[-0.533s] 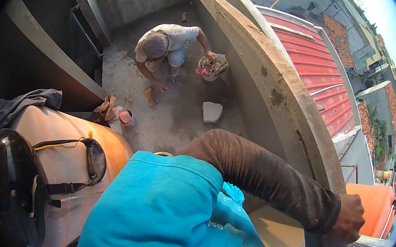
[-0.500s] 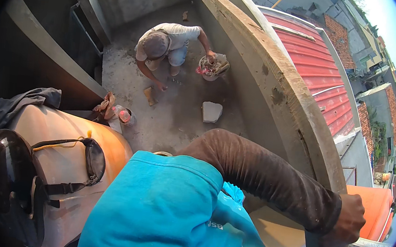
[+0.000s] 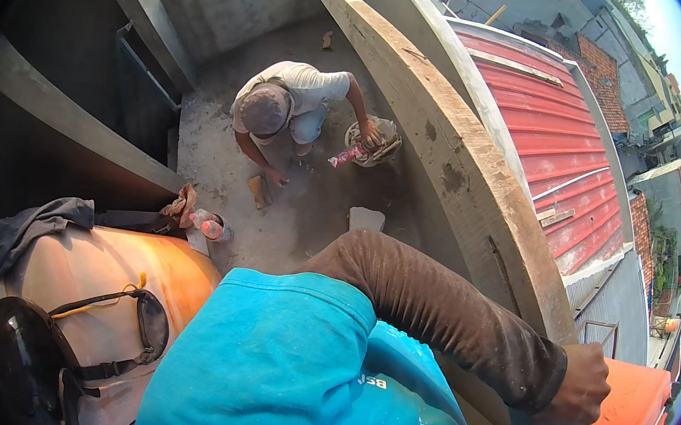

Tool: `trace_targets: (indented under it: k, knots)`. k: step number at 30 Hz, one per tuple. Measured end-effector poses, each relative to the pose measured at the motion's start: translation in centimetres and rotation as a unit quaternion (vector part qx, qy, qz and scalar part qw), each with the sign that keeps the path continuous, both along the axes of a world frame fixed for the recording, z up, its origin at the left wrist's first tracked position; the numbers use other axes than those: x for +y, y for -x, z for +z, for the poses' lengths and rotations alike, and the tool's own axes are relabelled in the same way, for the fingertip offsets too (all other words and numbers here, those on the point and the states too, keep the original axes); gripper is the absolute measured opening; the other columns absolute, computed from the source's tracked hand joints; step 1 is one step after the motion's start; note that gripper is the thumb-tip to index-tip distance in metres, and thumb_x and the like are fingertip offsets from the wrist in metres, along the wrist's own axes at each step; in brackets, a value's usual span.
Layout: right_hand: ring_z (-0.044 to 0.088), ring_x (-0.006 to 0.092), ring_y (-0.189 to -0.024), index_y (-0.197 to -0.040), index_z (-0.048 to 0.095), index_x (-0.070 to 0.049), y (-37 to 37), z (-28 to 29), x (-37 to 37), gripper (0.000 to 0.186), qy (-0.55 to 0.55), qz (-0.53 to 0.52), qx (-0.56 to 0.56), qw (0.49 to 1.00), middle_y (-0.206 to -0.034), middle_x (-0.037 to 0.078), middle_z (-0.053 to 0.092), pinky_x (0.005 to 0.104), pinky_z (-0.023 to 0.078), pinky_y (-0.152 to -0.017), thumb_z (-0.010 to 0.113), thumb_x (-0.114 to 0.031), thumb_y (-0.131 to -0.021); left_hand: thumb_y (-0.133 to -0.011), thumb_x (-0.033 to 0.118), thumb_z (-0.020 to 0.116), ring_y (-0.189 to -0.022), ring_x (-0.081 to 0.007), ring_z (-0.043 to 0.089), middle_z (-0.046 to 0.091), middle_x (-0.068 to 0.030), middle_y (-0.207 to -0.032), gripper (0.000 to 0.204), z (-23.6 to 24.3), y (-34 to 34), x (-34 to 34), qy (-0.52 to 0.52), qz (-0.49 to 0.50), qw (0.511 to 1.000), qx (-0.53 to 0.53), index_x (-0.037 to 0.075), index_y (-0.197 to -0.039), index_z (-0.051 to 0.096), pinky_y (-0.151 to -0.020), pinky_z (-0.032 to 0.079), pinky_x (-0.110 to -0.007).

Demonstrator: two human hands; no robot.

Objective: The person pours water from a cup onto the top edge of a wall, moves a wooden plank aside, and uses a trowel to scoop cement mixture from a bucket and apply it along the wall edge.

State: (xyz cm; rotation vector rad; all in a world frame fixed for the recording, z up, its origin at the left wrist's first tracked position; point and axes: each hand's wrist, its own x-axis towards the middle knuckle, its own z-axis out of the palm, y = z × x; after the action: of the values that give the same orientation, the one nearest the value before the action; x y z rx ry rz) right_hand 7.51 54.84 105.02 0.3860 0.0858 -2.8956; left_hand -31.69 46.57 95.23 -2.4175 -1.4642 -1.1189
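My left hand (image 3: 579,391), below a dark brown sleeve, grips the edge of the long concrete ledge (image 3: 448,137) at the lower right, its fingers wrapped over it. The arm bends across my teal shirt (image 3: 258,361). My right hand is not in view. On the floor below, a co-worker (image 3: 285,107) in a pale top and cap crouches, one hand in a bucket (image 3: 384,155) of cloth or sacking with a pink crumpled item, the other low beside a brown block (image 3: 260,192). A pale slab (image 3: 366,218) lies nearer, partly behind my elbow.
An orange-white tank (image 3: 145,258) at lower left carries a black helmet (image 3: 21,332), dark cloth (image 3: 39,235) and a bag (image 3: 150,325). Plastic bottles (image 3: 210,228) stand beside it. Beyond the ledge are a red metal roof (image 3: 548,135), an orange container (image 3: 622,412) and neighbouring buildings.
The view has shifted slightly, moving the floor scene down and right in the picture. The co-worker's pink item now sticks out over the bucket's left side. My hand keeps its grip.
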Motion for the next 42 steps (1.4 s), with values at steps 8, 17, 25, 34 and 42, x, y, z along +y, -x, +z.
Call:
trace_targets:
  k: [8, 17, 25, 34, 42]
  knots:
    - [0.04, 0.034, -0.12, -0.139, 0.029, -0.012, 10.2, -7.3, 6.8, 0.079, 0.018, -0.037, 0.03, 0.999, -0.137, 0.014, 0.039, 0.0546, 0.035, -0.098, 0.066, -0.042, -0.077, -0.044, 0.047, 0.079, -0.062, -0.026, 0.063, 0.062, -0.0093, -0.063, 0.05, -0.1, 12.3, 4.9, 0.101, -0.004, 0.995, -0.018, 0.004, -0.065, 0.064, -0.059, 0.044, -0.039]
    - [0.038, 0.0333, -0.122, -0.139, 0.029, -0.012, 21.2, -12.5, 7.9, 0.079, -0.029, -0.089, 0.046, 0.995, -0.138, 0.014, 0.039, 0.0539, 0.033, -0.1, 0.067, -0.041, -0.077, -0.049, 0.063, 0.076, -0.062, -0.0319, 0.064, 0.06, -0.0137, -0.06, 0.067, 3.3, 29.2, 5.6, 0.167, 0.029, 0.985, 0.042, 0.0, -0.068, 0.062, -0.057, 0.051, -0.042]
    - [0.037, 0.0326, -0.124, -0.14, 0.028, -0.011, 39.4, -18.4, 5.3, 0.079, -0.096, -0.145, 0.077, 0.982, -0.139, 0.013, 0.038, 0.0533, 0.032, -0.101, 0.067, -0.04, -0.077, -0.053, 0.064, 0.075, -0.056, -0.0287, 0.062, 0.059, -0.0099, -0.056, 0.062, 2.5, 49.0, 1.5, 0.191, 0.089, 0.974, 0.085, 0.006, -0.066, 0.059, -0.053, 0.049, -0.036]
    - [0.035, 0.0318, -0.127, -0.14, 0.028, -0.011, 60.9, -20.8, 1.5, 0.079, -0.146, -0.219, 0.038, 0.964, -0.139, 0.013, 0.037, 0.0525, 0.031, -0.103, 0.067, -0.039, -0.077, -0.051, 0.053, 0.082, -0.063, -0.023, 0.066, 0.067, -0.0076, -0.069, 0.057, -2.4, 78.5, -2.9, 0.318, 0.099, 0.937, 0.102, 0.005, -0.078, 0.067, -0.059, 0.051, -0.031]
    - [0.033, 0.0312, -0.129, -0.14, 0.027, -0.011, 75.3, -27.6, 0.9, 0.079, -0.163, -0.293, 0.013, 0.942, -0.14, 0.013, 0.036, 0.0519, 0.03, -0.104, 0.067, -0.037, -0.077, -0.049, 0.048, 0.085, -0.082, -0.0248, 0.066, 0.067, -0.012, -0.086, 0.067, -10.2, 97.6, -5.8, 0.576, 0.119, 0.806, 0.065, 0.001, -0.093, 0.066, -0.072, 0.052, -0.033]
